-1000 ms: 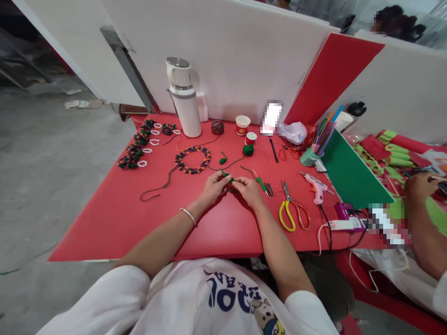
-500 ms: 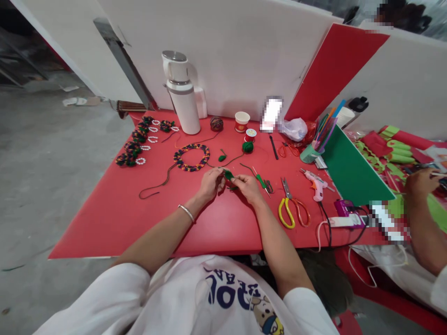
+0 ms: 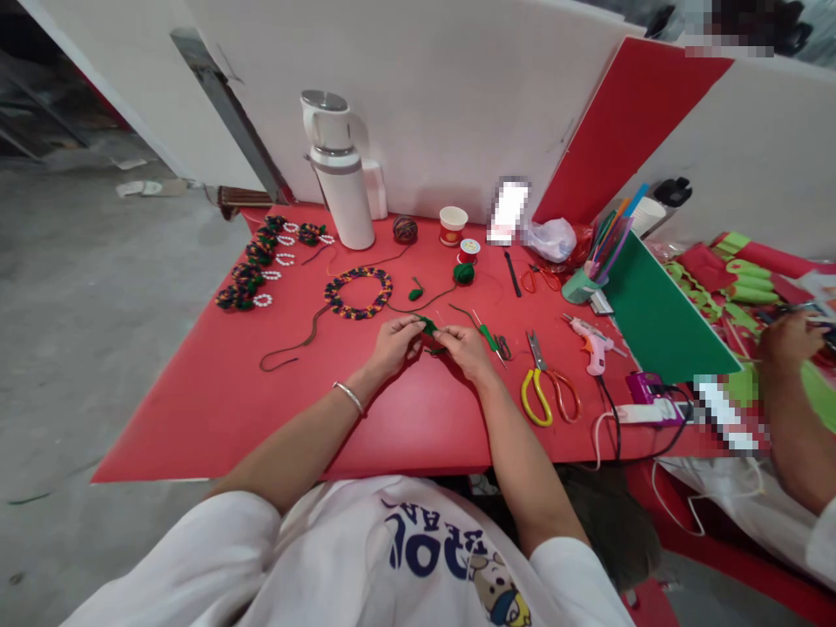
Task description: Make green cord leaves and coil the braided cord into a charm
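Note:
Between my fingertips is a small dark green crocheted piece [image 3: 428, 326]. My left hand [image 3: 396, 343] pinches its left end, and my right hand [image 3: 462, 347] pinches the other side. My fingers partly cover it. Just right of my right hand lie a green-handled crochet hook [image 3: 489, 336] and a small dark coil of cord [image 3: 502, 347]. Beyond my hands are a small green leaf-like piece [image 3: 415, 294] and a green yarn ball [image 3: 463, 273]. To the left lies a multicoloured crocheted ring [image 3: 359, 293] with a long yarn tail.
Yellow-and-orange-handled scissors [image 3: 536, 383], a pink glue gun [image 3: 593, 340] and a pen cup [image 3: 580, 286] are on the right. A white flask [image 3: 344, 192], paper cup [image 3: 452, 226] and yarn ball [image 3: 405, 229] stand at the back. Beaded crocheted pieces [image 3: 248, 277] line the left. A co-worker's hand [image 3: 792, 338] is far right.
My fingers have shifted slightly on the green piece, with the left fingertips now closer to the right ones. Everything else on the table stays in place.

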{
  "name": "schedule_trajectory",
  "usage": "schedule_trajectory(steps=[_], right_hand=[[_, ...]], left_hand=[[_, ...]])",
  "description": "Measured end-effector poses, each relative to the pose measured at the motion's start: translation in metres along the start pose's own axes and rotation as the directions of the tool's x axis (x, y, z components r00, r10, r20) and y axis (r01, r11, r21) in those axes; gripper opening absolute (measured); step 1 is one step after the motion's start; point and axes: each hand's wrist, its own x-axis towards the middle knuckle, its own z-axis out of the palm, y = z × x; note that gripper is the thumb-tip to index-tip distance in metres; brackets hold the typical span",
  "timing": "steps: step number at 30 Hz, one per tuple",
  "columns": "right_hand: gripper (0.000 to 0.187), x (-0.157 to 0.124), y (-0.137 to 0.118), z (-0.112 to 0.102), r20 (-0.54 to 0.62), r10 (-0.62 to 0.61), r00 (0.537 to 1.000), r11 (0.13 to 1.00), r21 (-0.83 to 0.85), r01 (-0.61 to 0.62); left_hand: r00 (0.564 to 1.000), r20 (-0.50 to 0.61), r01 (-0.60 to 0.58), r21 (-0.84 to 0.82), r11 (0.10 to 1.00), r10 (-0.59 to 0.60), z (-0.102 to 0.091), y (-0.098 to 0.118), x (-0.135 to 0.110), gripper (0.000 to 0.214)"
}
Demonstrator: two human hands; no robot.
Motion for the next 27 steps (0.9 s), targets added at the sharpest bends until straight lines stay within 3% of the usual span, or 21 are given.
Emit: schedule_trajectory(steps=[7, 11, 15, 18, 20, 24, 27], right_hand=[[0.035, 0.002, 0.003, -0.001, -0.01, -0.036, 0.999, 0.998, -0.045, 0.035], [0.037, 0.005, 0.007, -0.006, -0.136, -0.137, 0.981, 0.98, -0.166, 0.114], [0.035, 0.006, 0.008, -0.011, -0.197, -0.246, 0.949, 0.896, -0.419, 0.145], [0.027, 0.002, 0.007, -0.009, -0.215, -0.414, 0.885, 0.792, -0.564, 0.233], [0.026, -0.001, 0.005, -0.007, -0.201, -0.472, 0.858, 0.77, -0.569, 0.29], [0.031, -0.005, 0.003, -0.001, -0.166, -0.417, 0.894, 0.836, -0.456, 0.305], [0.032, -0.003, 0.005, 0.001, -0.166, -0.424, 0.89, 0.845, -0.426, 0.323]], left_hand=[[1.0, -0.01, -0.006, 0.024, 1.0, 0.007, 0.0, -0.002, 0.0, 0.041], [0.999, -0.051, -0.018, 0.023, 1.0, 0.019, 0.0, -0.005, 0.001, 0.045], [0.997, -0.07, -0.02, 0.043, 0.999, 0.023, -0.001, -0.007, 0.002, 0.047], [0.996, -0.077, -0.028, 0.076, 0.997, 0.034, -0.001, -0.008, 0.002, 0.047], [0.995, -0.089, -0.031, 0.095, 0.995, 0.039, -0.001, -0.008, 0.002, 0.047], [0.994, -0.103, -0.032, 0.104, 0.994, 0.043, 0.0, -0.009, 0.003, 0.045], [0.994, -0.099, -0.024, 0.096, 0.995, 0.033, 0.001, -0.009, 0.002, 0.042]])
